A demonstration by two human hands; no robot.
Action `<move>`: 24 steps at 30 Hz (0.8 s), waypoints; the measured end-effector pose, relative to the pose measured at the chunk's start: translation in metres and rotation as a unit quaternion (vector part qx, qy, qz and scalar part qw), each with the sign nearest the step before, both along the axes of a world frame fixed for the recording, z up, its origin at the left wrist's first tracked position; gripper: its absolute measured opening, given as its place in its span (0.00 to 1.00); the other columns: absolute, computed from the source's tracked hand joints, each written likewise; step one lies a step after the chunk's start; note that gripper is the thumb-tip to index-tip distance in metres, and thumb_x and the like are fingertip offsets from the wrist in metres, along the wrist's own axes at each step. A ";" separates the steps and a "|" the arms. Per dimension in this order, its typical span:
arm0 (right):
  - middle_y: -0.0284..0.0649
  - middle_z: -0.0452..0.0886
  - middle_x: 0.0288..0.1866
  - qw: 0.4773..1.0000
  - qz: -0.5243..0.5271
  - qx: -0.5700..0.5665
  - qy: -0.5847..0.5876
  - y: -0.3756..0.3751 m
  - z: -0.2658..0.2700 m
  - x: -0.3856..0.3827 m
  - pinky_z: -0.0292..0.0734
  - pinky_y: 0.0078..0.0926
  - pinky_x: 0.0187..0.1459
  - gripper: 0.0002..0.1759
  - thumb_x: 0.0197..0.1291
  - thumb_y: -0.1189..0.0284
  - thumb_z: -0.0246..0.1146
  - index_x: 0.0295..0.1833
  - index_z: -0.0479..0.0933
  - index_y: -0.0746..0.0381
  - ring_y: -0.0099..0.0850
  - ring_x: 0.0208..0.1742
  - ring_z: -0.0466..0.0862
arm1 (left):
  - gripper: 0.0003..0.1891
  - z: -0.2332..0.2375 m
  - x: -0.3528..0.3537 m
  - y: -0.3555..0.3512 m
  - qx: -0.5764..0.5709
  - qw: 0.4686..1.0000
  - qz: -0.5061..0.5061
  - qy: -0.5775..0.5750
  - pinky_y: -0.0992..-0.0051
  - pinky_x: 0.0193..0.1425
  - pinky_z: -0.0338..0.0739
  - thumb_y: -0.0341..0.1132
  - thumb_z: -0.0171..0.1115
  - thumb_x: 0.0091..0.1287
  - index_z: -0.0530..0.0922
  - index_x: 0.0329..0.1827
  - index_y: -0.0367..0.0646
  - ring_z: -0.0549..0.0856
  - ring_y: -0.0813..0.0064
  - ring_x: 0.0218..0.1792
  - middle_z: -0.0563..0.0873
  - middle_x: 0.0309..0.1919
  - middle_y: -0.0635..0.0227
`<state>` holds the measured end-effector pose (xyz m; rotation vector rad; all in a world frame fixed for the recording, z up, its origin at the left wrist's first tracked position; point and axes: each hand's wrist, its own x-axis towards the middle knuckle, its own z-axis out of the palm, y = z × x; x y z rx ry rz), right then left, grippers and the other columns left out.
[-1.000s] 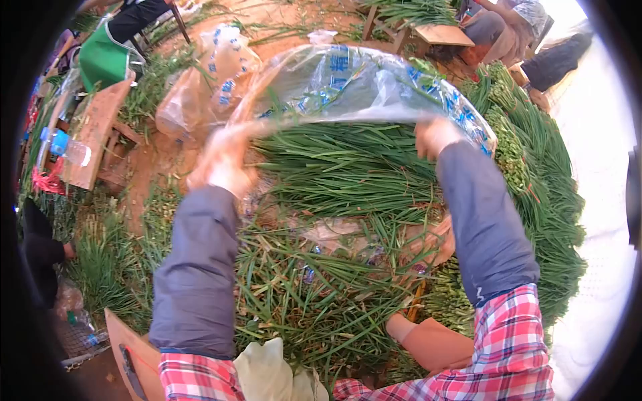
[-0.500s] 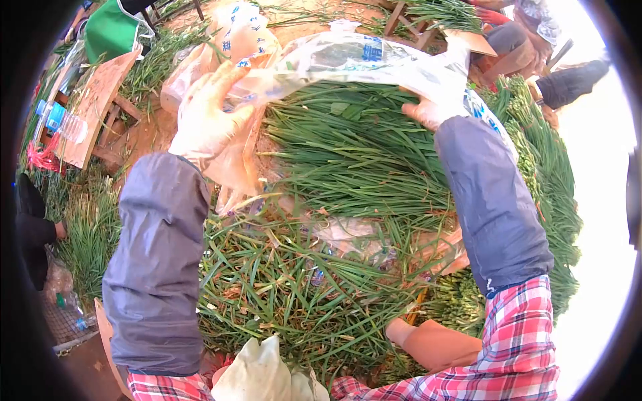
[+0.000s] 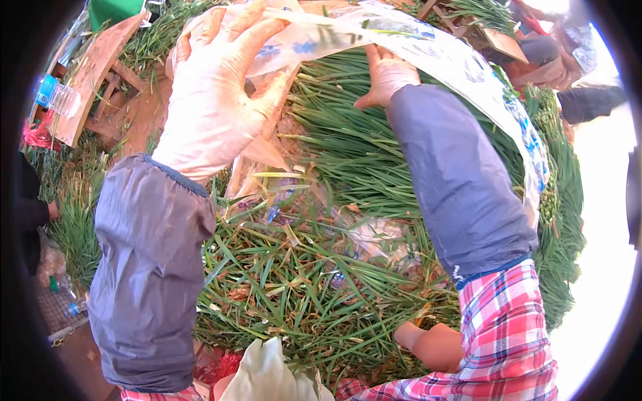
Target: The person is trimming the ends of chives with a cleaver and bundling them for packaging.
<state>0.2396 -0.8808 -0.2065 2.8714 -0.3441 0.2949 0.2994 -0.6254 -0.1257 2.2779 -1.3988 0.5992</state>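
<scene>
A large bundle of long green chives lies in an opened clear plastic bag with blue print. My left hand is over the bag's left side, its fingers spread and stretched away from me. Whether its fingertips touch the film cannot be made out. My right hand lies on the far part of the chives, just inside the bag's edge, fingers stretched out and thumb apart. The film arches beyond both hands and down the right side of the bundle.
Loose trimmed leaves cover the ground before me. More chives are piled at the right. A wooden stool with a plastic bottle stands at left. Another person sits at far right.
My right hand has moved left and away from me, onto the chives. My left hand has risen and spread its fingers. The bag's film now reaches farther down the bundle's right side.
</scene>
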 end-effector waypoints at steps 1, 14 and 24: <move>0.53 0.65 0.62 0.997 0.002 -0.073 -0.026 -0.004 -0.035 0.007 0.55 0.43 0.65 0.61 0.30 0.49 0.73 0.69 0.50 0.59 0.47 0.63 0.64 | 0.28 -0.001 0.000 0.001 -0.004 1.000 -0.008 -0.011 0.62 0.70 0.49 0.31 0.62 0.52 0.71 0.60 0.50 0.60 0.53 0.67 0.70 0.63 0.62; 0.46 0.77 0.46 0.959 -0.164 0.088 0.214 0.038 -0.030 0.012 0.75 0.37 0.46 0.57 0.35 0.56 0.70 0.71 0.47 0.59 0.39 0.47 0.79 | 0.26 -0.013 -0.003 0.008 -0.027 1.000 0.004 -0.002 0.62 0.68 0.53 0.28 0.61 0.51 0.73 0.57 0.47 0.63 0.57 0.65 0.71 0.62 0.60; 0.46 0.80 0.39 0.970 -0.034 0.146 0.189 0.092 -0.003 -0.089 0.76 0.37 0.40 0.46 0.38 0.61 0.68 0.65 0.58 0.59 0.41 0.40 0.81 | 0.23 -0.021 -0.022 0.034 -0.053 0.998 0.003 0.028 0.59 0.66 0.56 0.31 0.63 0.49 0.74 0.52 0.45 0.67 0.53 0.61 0.74 0.56 0.59</move>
